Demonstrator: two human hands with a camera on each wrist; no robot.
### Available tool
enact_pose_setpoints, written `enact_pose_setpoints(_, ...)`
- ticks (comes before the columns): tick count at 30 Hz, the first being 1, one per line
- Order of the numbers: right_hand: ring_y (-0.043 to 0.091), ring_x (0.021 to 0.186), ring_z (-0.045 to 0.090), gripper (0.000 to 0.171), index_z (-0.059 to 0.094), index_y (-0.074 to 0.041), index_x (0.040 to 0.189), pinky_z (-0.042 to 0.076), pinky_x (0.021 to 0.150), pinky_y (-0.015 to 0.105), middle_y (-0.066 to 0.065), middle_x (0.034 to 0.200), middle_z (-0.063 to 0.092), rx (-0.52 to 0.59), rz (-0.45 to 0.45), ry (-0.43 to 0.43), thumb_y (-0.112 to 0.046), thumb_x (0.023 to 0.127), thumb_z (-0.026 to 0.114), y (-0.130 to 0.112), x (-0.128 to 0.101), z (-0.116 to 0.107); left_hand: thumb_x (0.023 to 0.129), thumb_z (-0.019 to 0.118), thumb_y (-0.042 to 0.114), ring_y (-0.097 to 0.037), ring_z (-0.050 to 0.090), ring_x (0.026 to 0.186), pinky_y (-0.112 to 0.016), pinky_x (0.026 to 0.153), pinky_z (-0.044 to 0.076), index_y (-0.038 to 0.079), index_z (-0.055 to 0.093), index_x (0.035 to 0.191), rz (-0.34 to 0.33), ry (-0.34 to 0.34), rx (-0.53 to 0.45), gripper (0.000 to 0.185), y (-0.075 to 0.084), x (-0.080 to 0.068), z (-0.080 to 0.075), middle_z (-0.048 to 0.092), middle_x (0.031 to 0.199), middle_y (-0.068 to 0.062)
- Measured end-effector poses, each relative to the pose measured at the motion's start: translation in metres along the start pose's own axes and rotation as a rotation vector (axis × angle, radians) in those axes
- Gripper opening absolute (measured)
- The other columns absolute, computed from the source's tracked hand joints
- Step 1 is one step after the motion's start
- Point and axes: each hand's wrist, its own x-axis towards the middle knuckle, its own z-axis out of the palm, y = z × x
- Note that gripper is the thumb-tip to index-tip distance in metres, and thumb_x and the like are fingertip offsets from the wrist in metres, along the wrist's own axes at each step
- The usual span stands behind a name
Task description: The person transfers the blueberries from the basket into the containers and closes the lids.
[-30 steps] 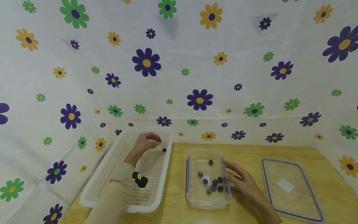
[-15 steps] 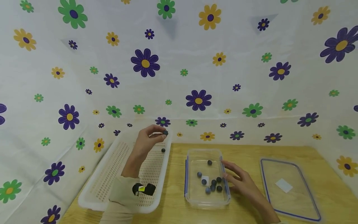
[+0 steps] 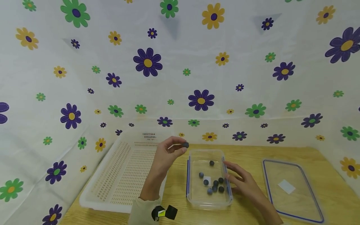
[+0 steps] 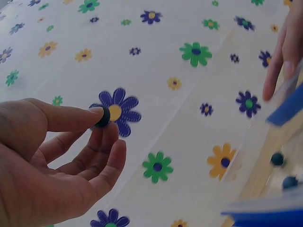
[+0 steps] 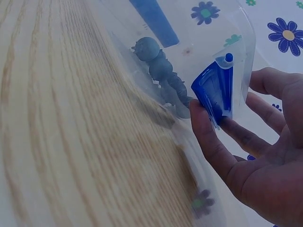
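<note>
The left hand point(image 3: 166, 153) is raised between the basket point(image 3: 123, 175) and the box point(image 3: 208, 200), its fingers point(image 4: 71, 118) pinching one dark berry point(image 3: 185, 144) between thumb and forefinger – the other fingers curl loosely beneath. The berry sits just above the box's far-left corner, clear of the counter point(image 3: 247, 153). In the left wrist view the berry point(image 4: 103, 116) shows as a small round dark ball held at the fingertips, with the flowered cloth point(image 4: 189, 94) behind it.

The right hand point(image 3: 242, 182) lies against the box's right side, fingers point(image 5: 208, 137) fairly straight and spread, pressing on the wall beside a blue clip point(image 5: 215, 87) – holding nothing in a closed grip. The box is clear plastic with blue clips on its long sides, standing on the counter just right of the basket. Inside it lie several dark berries point(image 3: 215, 184), most gathered near the right wall by the hand, one apart toward the far end.

The basket is white, slotted and shallow, at the left of the counter. To the right, well apart from the box, a clear lid point(image 3: 292, 187) with a blue rim lies flat, a white label at its middle. The flowered cloth covers the wall behind and drapes down at the left.
</note>
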Motion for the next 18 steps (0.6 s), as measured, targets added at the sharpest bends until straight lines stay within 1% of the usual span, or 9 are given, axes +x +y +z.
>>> enact_pose_setpoints(5,0.056,0.138,0.039,0.055,0.045,-0.013,0.155,0.059,0.088,0.050,0.024,0.161,0.032,-0.024,0.005,0.010,-0.026,0.104,0.062,0.000,-0.001,0.001,0.092,0.069,-0.008,-0.028,0.066,0.108,-0.029,0.089,0.056,-0.004,0.067,0.114,-0.008,0.002,-0.057,0.022,-0.009,-0.008,0.024,0.065,0.117,-0.017)
enact_pose_setpoints(9,0.056,0.137,0.040,0.054,0.045,-0.014,0.155,0.059,0.087,0.049,0.024,0.161,0.032,-0.022,0.015,0.012,-0.026,0.104,0.062,0.002,0.001,0.000,0.091,0.071,-0.008,-0.027,0.067,0.105,-0.028,0.086,0.056,-0.007,0.067,0.114,-0.028,0.021,-0.101,0.023,-0.024,-0.015,0.043,0.066,0.116,-0.016)
enact_pose_setpoints(11,0.056,0.137,0.040,0.055,0.045,-0.014,0.155,0.059,0.087,0.049,0.023,0.162,0.032,-0.018,0.020,0.010,-0.026,0.104,0.062,0.002,0.001,0.000,0.090,0.072,-0.008,-0.027,0.067,0.104,-0.028,0.085,0.057,-0.007,0.068,0.113,-0.046,0.031,-0.108,0.023,-0.032,-0.018,0.052,0.067,0.114,-0.017)
enact_pose_setpoints(14,0.056,0.137,0.041,0.055,0.045,-0.015,0.155,0.059,0.087,0.049,0.023,0.162,0.031,-0.006,0.023,0.005,-0.027,0.104,0.062,0.001,0.002,0.000,0.090,0.073,-0.007,-0.027,0.067,0.103,-0.026,0.084,0.057,-0.005,0.069,0.111,-0.050,0.053,-0.103,0.022,-0.044,-0.019,0.062,0.068,0.111,-0.016)
enact_pose_setpoints(18,0.056,0.137,0.041,0.056,0.044,-0.015,0.155,0.059,0.087,0.049,0.023,0.162,0.031,0.005,0.018,-0.002,-0.027,0.104,0.063,0.000,0.001,-0.001,0.089,0.073,-0.008,-0.028,0.067,0.102,-0.024,0.082,0.057,-0.004,0.070,0.109,-0.040,0.082,-0.103,0.020,-0.061,-0.020,0.071,0.068,0.109,-0.015)
